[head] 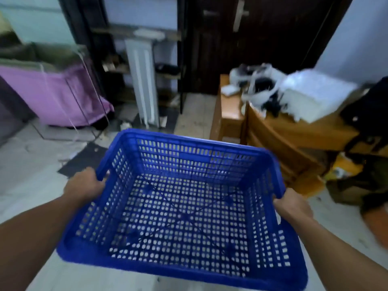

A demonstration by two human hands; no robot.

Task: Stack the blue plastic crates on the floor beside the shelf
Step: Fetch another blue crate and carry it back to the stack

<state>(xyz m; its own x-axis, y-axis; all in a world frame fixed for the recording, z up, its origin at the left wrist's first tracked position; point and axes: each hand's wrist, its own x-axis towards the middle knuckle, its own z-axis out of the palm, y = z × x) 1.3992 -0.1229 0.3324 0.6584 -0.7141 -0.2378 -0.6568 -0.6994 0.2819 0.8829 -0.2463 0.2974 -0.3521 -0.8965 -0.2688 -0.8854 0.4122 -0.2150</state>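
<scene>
A blue perforated plastic crate (180,208) fills the middle of the view, held up above the pale floor and empty inside. My left hand (84,186) grips its left rim, fingers curled over the edge. My right hand (294,206) grips the right rim the same way. The dark metal shelf (147,66) stands ahead against the back wall, with a white fluted column leaning in front of it. No other blue crate is in view.
A pink fabric hamper (60,97) stands at the left. A wooden cabinet (283,135) with white clutter on top is at the right, with bags and an orange thing beside it. Dark mats and scraps (84,158) lie on the floor ahead. A dark door is behind.
</scene>
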